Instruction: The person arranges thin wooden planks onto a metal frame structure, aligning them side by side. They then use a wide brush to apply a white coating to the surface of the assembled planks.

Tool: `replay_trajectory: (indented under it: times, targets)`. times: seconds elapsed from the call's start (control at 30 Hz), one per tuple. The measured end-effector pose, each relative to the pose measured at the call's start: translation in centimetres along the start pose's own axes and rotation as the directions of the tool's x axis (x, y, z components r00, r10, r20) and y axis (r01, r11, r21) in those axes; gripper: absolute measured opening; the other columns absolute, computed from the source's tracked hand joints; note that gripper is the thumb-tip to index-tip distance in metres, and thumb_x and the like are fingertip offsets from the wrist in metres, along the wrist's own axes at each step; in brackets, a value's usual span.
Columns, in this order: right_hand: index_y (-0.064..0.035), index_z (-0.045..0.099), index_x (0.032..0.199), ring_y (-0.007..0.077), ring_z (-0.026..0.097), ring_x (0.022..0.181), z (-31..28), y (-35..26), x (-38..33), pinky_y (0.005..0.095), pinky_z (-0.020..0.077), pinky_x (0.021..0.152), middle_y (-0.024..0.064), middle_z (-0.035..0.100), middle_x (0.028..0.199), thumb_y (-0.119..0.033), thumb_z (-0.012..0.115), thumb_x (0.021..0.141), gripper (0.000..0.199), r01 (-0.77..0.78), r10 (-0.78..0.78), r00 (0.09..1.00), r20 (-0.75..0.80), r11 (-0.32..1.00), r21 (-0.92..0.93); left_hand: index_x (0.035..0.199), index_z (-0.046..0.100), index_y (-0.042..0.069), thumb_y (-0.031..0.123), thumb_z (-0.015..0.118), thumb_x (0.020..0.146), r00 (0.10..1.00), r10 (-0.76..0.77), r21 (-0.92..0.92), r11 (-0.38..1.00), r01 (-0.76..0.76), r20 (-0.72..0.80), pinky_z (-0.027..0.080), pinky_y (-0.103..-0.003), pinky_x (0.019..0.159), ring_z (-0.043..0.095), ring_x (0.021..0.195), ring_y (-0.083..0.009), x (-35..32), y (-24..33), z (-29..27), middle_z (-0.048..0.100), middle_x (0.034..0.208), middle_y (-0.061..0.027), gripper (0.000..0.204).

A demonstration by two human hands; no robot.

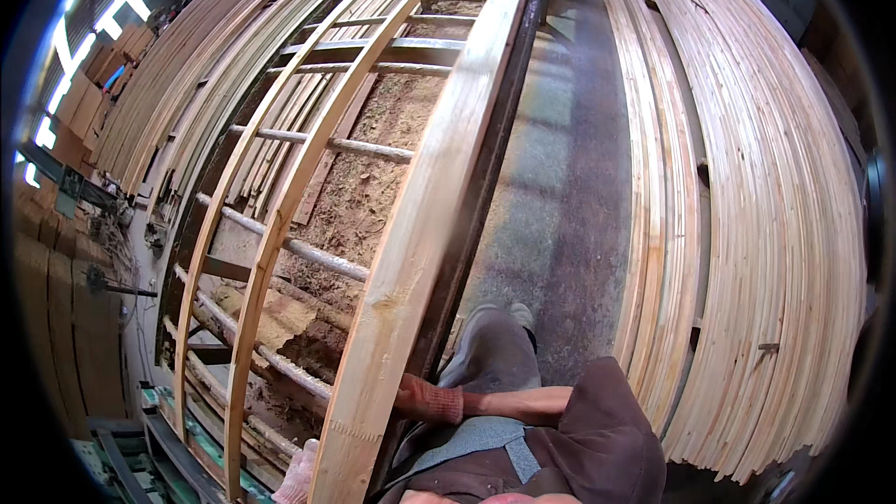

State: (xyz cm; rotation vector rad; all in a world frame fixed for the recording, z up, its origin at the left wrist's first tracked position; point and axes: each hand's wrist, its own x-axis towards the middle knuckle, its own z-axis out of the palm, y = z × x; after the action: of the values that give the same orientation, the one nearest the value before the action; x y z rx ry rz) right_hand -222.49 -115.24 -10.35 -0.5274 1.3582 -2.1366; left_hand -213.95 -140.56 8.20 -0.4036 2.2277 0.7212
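A long, pale wooden board (397,285) runs away from me, lying along the near side of a rack with round metal crossbars. At its near end my left hand (297,474), in a pale pink knit glove, is closed against the left edge, partly cut off by the board. On the opposite edge, my right hand (425,399) is gloved too and presses at the board's side; its fingertips are hidden there. Two narrower wooden strips (250,341) lie across the crossbars (322,261) to the left of the board.
Sawdust and shavings (350,196) cover the ground under the rack. A large stack of pale planks (765,224) stands to the right, across the concrete aisle (569,168). More long planks (201,65) lie at the far left. Green machinery (112,462) sits at the lower left.
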Motion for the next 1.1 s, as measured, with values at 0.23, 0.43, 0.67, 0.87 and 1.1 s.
replay_trajectory:
  times: [0.23,0.43,0.67,0.87,1.1]
  targets:
    - [-0.0003,0.054,0.135,0.0201,0.069,0.099,-0.1,0.0,1.3,0.0356,0.0580,0.079,0.0106,0.071,0.105,-0.042,0.046,0.108,0.050,0.177,-0.193,0.981,-0.032,0.943,-0.282,0.113,0.059,0.004,0.043,0.041,0.105,0.997,0.020,-0.121,0.993,-0.010,0.076,0.053,-0.045,0.082,0.069,0.099,-0.0379,3.6,-2.6,-0.7,0.071,0.101,-0.0242,0.044]
    - [-0.0012,0.060,0.130,0.0185,0.068,0.101,-0.9,-0.3,1.3,0.0356,0.0568,0.085,0.0103,0.071,0.111,-0.051,0.047,0.105,0.057,-0.217,0.216,0.964,-0.155,0.976,0.015,0.115,0.055,0.009,0.041,0.039,0.104,0.972,0.200,-0.036,0.980,-0.197,0.122,0.053,-0.047,0.081,0.068,0.100,-0.0416,7.8,-6.3,0.9,0.071,0.102,-0.0233,0.037]
    - [0.0007,0.064,0.125,0.0231,0.072,0.098,-5.1,-10.0,2.8,0.0350,0.0574,0.087,0.0174,0.071,0.114,-0.039,0.054,0.102,0.048,-0.460,0.454,0.881,-0.135,0.752,-0.472,0.119,0.055,0.009,0.040,0.040,0.105,0.968,0.172,-0.207,0.969,-0.134,0.182,0.053,-0.044,0.083,0.069,0.100,-0.0365,11.6,-6.4,1.1,0.070,0.101,-0.0223,0.037]
    - [-0.0006,0.065,0.119,0.0346,0.068,0.107,-6.7,-27.5,8.5,0.0462,0.0532,0.094,0.0161,0.070,0.116,-0.042,0.076,0.081,0.058,0.082,-0.330,0.938,-0.109,0.514,-0.854,0.126,0.056,0.010,0.034,0.046,0.104,0.869,0.486,-0.013,0.873,-0.487,0.090,0.053,-0.043,0.086,0.068,0.101,-0.0334,14.5,-9.3,4.1,0.069,0.105,-0.0227,0.034]
    - [-0.0094,0.066,0.126,0.0359,0.058,0.124,-1.9,-21.4,17.4,0.0552,0.0389,0.111,0.0146,0.066,0.128,-0.047,0.074,0.079,0.061,0.633,-0.023,0.774,0.633,-0.029,-0.774,0.088,0.073,0.011,0.039,0.063,0.090,0.744,0.437,0.365,0.889,-0.275,-0.505,0.053,-0.044,0.066,0.068,0.073,-0.0325,6.7,-3.9,-10.0,0.067,0.078,-0.0134,0.029]
